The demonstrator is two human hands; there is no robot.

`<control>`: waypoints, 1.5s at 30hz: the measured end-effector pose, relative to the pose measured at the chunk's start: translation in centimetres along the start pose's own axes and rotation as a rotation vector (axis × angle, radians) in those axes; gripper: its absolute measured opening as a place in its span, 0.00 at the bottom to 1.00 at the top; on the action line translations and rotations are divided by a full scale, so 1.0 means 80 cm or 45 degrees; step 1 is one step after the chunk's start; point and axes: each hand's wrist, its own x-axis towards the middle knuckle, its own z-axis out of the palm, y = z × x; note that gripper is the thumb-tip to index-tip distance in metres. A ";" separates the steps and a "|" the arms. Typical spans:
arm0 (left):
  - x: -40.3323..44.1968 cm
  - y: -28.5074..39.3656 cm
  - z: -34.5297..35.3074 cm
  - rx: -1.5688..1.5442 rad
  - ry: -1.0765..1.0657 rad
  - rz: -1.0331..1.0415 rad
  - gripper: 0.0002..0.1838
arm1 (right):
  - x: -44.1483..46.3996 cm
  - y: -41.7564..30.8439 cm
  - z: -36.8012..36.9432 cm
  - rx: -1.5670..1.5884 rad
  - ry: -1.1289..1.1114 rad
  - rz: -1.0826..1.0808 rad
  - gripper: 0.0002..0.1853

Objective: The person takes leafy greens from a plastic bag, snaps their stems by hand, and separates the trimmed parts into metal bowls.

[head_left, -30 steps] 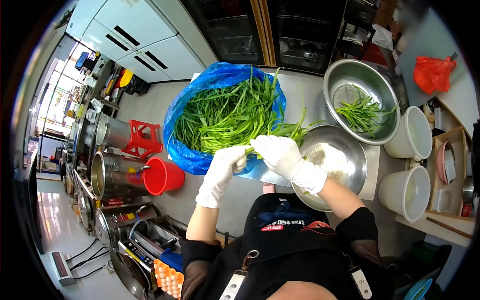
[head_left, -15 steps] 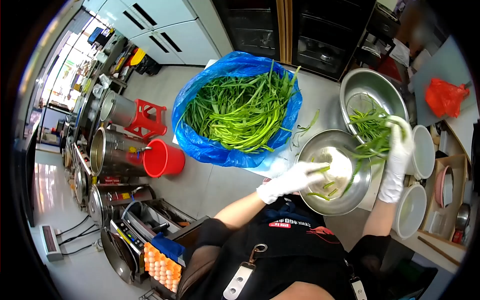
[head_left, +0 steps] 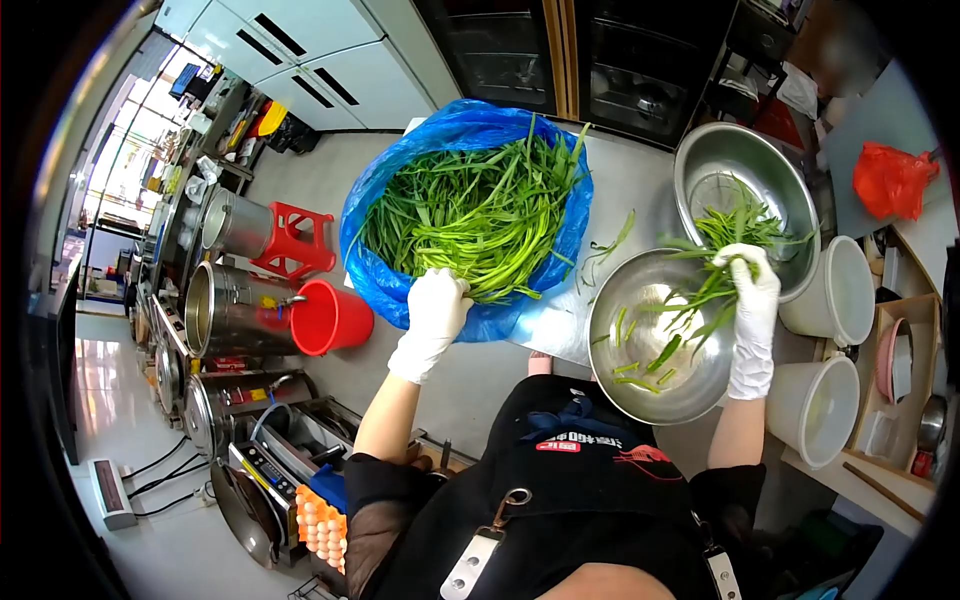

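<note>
Long-stemmed water spinach [head_left: 490, 235] fills a blue plastic bag [head_left: 375, 300]. At the bag's near edge, my gloved left hand [head_left: 437, 303] has its fingers curled onto the stems. My gloved right hand [head_left: 752, 285] is closed round a small bunch of water spinach [head_left: 705, 292], its leaves hanging over the round steel bowl [head_left: 640, 395]. Several short cut stem pieces [head_left: 665, 350] lie inside that bowl. Behind my right hand, a larger steel basin [head_left: 800, 210] contains more greens [head_left: 738, 222].
Loose leaves [head_left: 610, 245] lie on the steel table [head_left: 640, 210] between bag and bowls. White buckets [head_left: 815, 410] stand to the right. On the left are a red bucket [head_left: 330, 318], a red stool [head_left: 305, 240], steel pots [head_left: 235, 308] and a tray of eggs [head_left: 320, 530].
My left hand has moved left from over the round bowl to the bag's near edge. My right hand has come left and nearer with its greens; more stem pieces show in the bowl.
</note>
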 end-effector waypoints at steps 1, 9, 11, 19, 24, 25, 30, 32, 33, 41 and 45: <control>0.000 0.000 0.003 0.016 -0.022 0.026 0.09 | 0.002 0.003 0.010 0.012 -0.044 -0.003 0.06; 0.021 -0.016 -0.056 -0.638 0.185 -0.100 0.06 | 0.010 -0.004 0.042 -0.309 -0.122 -0.145 0.05; 0.023 -0.029 -0.088 -0.819 0.294 -0.184 0.06 | 0.015 -0.009 0.037 -0.423 -0.147 -0.244 0.04; 0.011 -0.039 -0.054 -1.637 -0.133 -0.582 0.09 | 0.008 -0.011 0.071 0.186 -0.287 0.215 0.05; 0.006 -0.023 -0.043 -2.220 -0.202 -0.602 0.12 | -0.006 -0.020 0.142 0.090 -0.450 0.226 0.06; 0.006 -0.024 -0.038 -2.295 -0.213 -0.570 0.12 | -0.008 -0.029 0.154 0.107 -0.457 0.179 0.07; 0.002 -0.008 -0.026 -2.475 -0.248 -0.525 0.14 | -0.015 -0.054 0.212 -0.285 -0.281 -0.631 0.11; 0.000 0.002 -0.021 -2.551 -0.261 -0.511 0.14 | -0.018 -0.066 0.225 -0.322 -0.317 -0.738 0.13; -0.001 0.007 -0.016 -2.628 -0.254 -0.557 0.15 | -0.018 -0.064 0.233 -0.307 -0.303 -0.846 0.17; -0.002 0.055 -0.016 -2.816 -0.196 -0.556 0.15 | -0.028 -0.062 0.256 -0.687 -0.311 -1.136 0.18; -0.001 0.062 0.006 -2.884 -0.072 -0.480 0.13 | -0.026 -0.053 0.257 -0.633 -0.240 -1.088 0.17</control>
